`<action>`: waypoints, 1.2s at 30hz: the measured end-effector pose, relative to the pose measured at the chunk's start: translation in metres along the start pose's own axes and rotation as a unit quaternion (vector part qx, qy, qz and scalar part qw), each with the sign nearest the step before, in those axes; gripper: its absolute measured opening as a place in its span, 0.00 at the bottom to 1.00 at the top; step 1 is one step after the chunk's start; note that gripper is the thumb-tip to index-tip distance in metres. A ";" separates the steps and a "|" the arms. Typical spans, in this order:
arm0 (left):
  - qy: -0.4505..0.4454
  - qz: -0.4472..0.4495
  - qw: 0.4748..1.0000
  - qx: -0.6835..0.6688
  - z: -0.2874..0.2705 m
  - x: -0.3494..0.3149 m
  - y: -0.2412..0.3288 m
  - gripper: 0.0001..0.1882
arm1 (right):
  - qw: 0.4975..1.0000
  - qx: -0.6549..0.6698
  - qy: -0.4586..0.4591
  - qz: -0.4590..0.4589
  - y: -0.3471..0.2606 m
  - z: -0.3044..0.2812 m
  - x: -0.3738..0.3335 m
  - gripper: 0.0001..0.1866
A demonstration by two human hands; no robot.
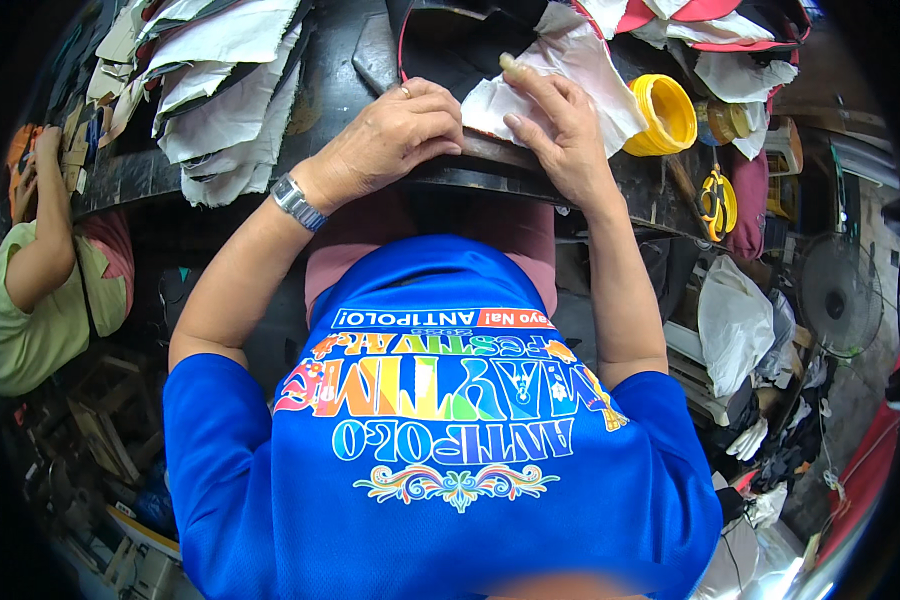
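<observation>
A black fabric piece with red edging (450, 50) lies on the dark table in front of me, a white cloth-like lining (570, 60) folded across its right side. My left hand (395, 140), with a metal watch on its wrist, is closed at the piece's near left edge, fingers curled and the thumb beneath. Over the white lining my right hand (565, 130) is open, its thumb and forefinger apart. Its forefinger's tip looks coated with something pale. Beside that hand a yellow plastic jar (662, 115) lies tipped toward the right.
Stacked white and black fabric pieces (225, 110) cover the table's left; red-edged ones (735, 35) lie far right. Yellow-handled scissors (716, 203) hang at the right edge, above a white plastic bag (735, 325) and a fan (838, 295). Another person (40, 290) works at far left.
</observation>
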State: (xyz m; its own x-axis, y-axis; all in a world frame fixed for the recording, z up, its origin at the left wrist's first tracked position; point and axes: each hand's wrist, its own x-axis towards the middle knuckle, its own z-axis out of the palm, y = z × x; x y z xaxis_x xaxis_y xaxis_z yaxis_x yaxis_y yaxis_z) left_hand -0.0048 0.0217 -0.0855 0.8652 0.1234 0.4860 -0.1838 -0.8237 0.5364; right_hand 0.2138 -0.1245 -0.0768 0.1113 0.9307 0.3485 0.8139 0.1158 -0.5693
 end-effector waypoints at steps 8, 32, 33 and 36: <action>0.035 -0.018 0.999 -0.030 0.002 -0.006 0.000 0.06 | 0.987 -0.154 0.028 -0.022 -0.020 0.019 -0.013 0.26; 0.192 -0.093 0.975 -0.069 -0.001 -0.018 0.007 0.13 | 0.987 0.116 0.019 -0.106 -0.050 -0.016 -0.028 0.29; 0.193 -0.097 0.974 -0.074 -0.001 -0.018 0.008 0.13 | 0.982 0.102 0.095 -0.125 -0.051 -0.024 -0.027 0.29; 0.205 -0.103 0.971 -0.065 0.001 -0.014 0.008 0.12 | 0.971 -0.027 0.227 -0.069 -0.041 -0.046 -0.013 0.46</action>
State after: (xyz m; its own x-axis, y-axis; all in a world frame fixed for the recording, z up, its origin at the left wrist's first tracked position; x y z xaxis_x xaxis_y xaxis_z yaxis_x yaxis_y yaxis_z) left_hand -0.0184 0.0129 -0.0885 0.6362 0.5096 0.5793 -0.1080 -0.6847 0.7208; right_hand 0.2054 -0.1572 -0.0240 0.2298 0.6567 0.7183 0.8660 0.1988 -0.4588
